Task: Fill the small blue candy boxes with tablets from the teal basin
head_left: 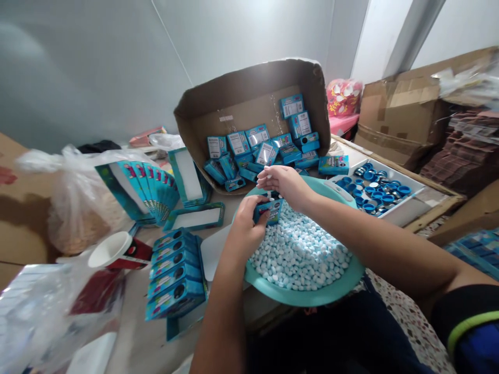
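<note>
My left hand (248, 222) is closed around a small blue box (274, 210), held over the near-left side of a turquoise basin (304, 298). The basin is heaped with small white and pale-blue candies (300, 249). Just above the box, my right hand (286, 183) is cupped with its fingers curled together, and a few white pieces show at its fingertips. Some white pieces also show at the top of the box, between the two hands. The palm of my right hand is partly hidden, so how many candies it holds cannot be seen.
Behind the basin, a tilted cardboard carton (249, 111) holds several blue boxes. A white tray (405, 200) of blue caps stands on the right. On the left are a row of upright blue boxes (177, 275), flat blue cartons (150, 189) and a paper cup (122, 252) on its side.
</note>
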Demonstrator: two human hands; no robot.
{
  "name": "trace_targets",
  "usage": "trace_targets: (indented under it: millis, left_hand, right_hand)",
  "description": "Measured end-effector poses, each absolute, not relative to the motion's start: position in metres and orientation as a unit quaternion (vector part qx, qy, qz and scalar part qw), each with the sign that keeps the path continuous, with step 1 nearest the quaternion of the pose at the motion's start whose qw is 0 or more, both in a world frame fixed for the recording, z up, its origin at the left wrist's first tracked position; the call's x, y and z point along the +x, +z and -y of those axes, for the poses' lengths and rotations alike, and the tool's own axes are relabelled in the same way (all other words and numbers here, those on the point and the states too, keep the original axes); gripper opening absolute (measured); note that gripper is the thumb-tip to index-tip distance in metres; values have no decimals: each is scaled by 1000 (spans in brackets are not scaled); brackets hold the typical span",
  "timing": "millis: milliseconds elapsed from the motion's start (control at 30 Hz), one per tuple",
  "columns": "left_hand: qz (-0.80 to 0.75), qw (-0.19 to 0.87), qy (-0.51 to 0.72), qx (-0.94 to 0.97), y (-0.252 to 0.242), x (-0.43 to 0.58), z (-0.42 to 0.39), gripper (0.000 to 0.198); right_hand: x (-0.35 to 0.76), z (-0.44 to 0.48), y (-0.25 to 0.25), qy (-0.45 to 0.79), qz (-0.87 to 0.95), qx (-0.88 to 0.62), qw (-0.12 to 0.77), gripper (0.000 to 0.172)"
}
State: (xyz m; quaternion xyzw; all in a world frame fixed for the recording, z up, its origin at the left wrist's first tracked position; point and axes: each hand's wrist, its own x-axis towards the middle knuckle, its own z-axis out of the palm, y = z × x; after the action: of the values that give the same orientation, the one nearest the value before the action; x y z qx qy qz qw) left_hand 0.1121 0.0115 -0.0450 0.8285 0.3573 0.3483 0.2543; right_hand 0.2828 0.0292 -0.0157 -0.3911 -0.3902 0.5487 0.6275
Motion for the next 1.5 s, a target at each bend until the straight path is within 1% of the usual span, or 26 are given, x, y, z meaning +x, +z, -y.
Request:
trace_targets:
  millis: [133, 267, 367, 467, 567, 733, 867, 1100, 1300, 1400, 1433, 1500]
  left_hand:
    - [-372, 265, 359, 814, -48, 111, -14, 35]
    - [-386, 262, 372, 802, -49, 110, -16, 33]
    - [-401, 265, 388, 786, -49, 110, -15, 33]
    - [-413, 268, 405, 770, -49, 110, -14, 32]
    - [-412, 250, 409, 775, -49, 110, -14, 29]
    - [-422, 248, 384, 783, -46, 112, -13, 32]
    - [-426, 249, 380, 782, -45, 112, -13, 35]
    - [-417, 258, 371, 789, -46, 111, -16, 34]
    - [-433, 276, 389, 765, -50, 111, -17, 46]
    - [-461, 282, 410, 735, -51, 110, -17, 49]
    - [-466, 283, 423, 724, -51, 110, -16, 46]
    - [-472, 288, 459, 696, -50, 111, -15, 39]
  right_hand:
    - [282, -28, -15, 526, 420, -387, 630, 25]
    - [279, -27, -14, 518, 444, -389, 619, 26]
    - [279, -25, -11, 501, 461, -398, 616, 21]
    - [281, -24, -9, 456, 491, -421, 611, 16]
    - [285, -26, -11, 407, 529, -460, 585, 13]
    - [290, -29, -24, 363, 569, -536, 508, 30]
    - [291, -31, -28, 375, 577, -564, 456, 37]
    - [288, -32, -23, 440, 538, -566, 443, 32]
    - [281, -31, -22, 492, 491, -539, 476, 16]
    - [280, -33, -23, 527, 457, -515, 498, 18]
    - [281, -35, -24, 528, 453, -512, 504, 19]
    - [284, -41, -29, 490, 475, -532, 501, 21]
